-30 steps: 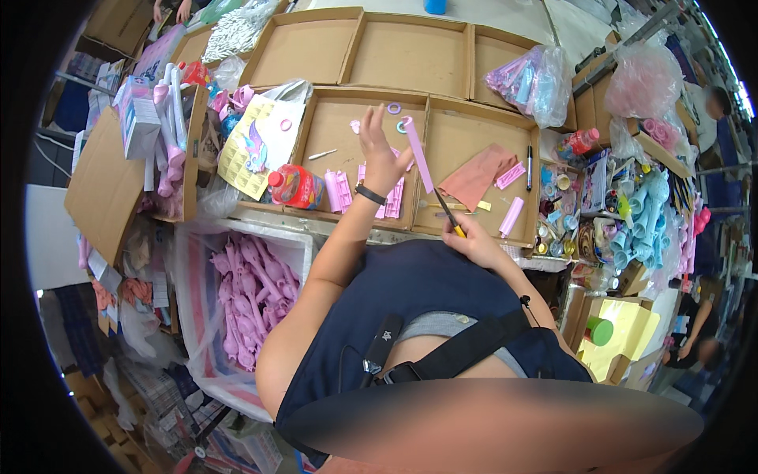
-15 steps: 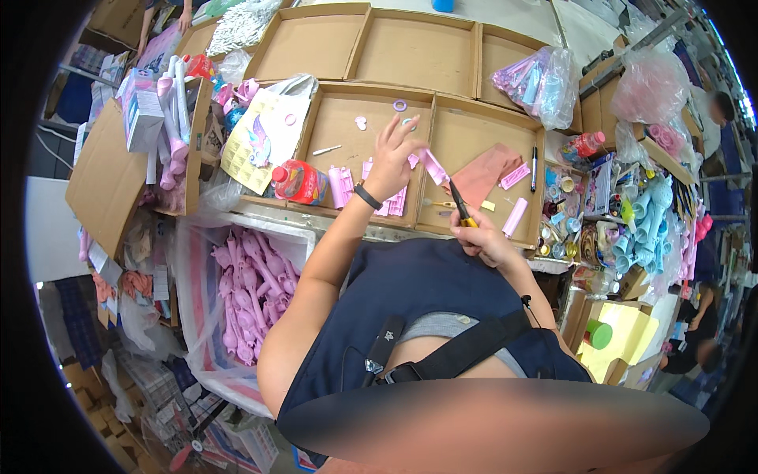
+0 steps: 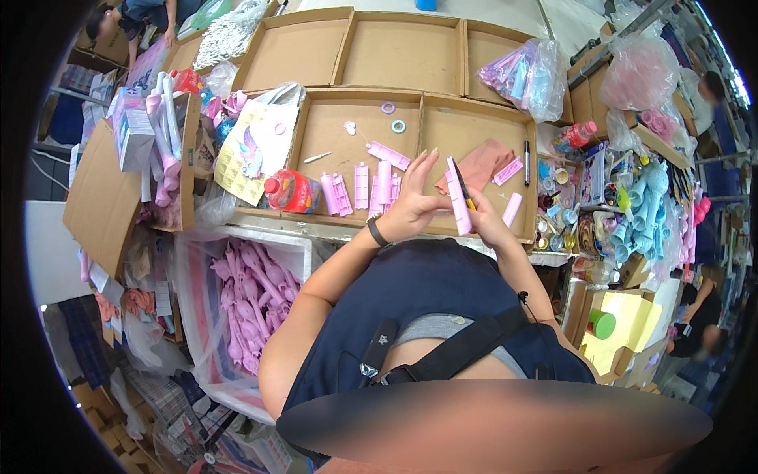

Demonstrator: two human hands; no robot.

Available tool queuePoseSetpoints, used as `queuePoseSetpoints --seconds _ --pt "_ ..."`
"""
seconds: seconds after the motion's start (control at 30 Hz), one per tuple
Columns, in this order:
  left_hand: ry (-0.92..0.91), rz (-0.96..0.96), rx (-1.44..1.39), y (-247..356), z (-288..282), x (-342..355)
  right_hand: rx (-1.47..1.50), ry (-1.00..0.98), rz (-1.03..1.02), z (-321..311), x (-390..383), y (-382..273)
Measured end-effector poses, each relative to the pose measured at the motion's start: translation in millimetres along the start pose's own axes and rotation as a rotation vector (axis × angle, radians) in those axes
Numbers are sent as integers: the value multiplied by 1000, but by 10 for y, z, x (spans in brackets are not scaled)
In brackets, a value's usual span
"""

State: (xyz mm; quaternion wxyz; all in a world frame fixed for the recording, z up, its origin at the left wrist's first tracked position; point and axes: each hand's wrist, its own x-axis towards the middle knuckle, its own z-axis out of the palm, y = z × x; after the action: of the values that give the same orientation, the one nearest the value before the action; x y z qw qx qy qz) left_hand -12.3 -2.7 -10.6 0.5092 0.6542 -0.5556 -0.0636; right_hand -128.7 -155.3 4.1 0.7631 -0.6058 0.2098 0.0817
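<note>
My left hand (image 3: 417,207) has its thumb and a finger at a long pink plastic piece (image 3: 458,199), the other fingers spread upward. The piece stands tilted between my two hands. My right hand (image 3: 491,223) is closed round a slim black-and-yellow hand tool (image 3: 470,201), partly hidden behind the piece; its exact kind is unclear. Left of my left hand, several pink pieces lie in the cardboard tray (image 3: 363,105), including a pink half-tube (image 3: 388,155) and a pink trough-shaped piece (image 3: 336,194). A salmon cloth (image 3: 476,164) lies beyond the tool.
A red-capped bottle (image 3: 294,193) stands at the tray's left front. A purple ring (image 3: 388,108), a teal ring (image 3: 398,126) and a black marker (image 3: 527,163) lie in the tray. Pink parts (image 3: 251,300) fill a plastic-lined bin at lower left. Small jars (image 3: 557,225) crowd the right.
My left hand has come nearer and to the right with the pink piece, which now stands more upright. The tool is partly behind it. Pink pieces and the teal ring are uncovered.
</note>
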Motion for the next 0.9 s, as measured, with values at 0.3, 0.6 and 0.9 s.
queuePoseSetpoints --seconds 0.3,0.6,0.9 --pt "297 -329 107 -462 -60 262 -168 -40 81 115 -191 14" --pt "-126 -349 -112 -581 285 -158 29 -13 13 53 -161 -42" --pt "-103 -108 -72 -252 116 -113 -12 -5 -91 -29 -51 62"
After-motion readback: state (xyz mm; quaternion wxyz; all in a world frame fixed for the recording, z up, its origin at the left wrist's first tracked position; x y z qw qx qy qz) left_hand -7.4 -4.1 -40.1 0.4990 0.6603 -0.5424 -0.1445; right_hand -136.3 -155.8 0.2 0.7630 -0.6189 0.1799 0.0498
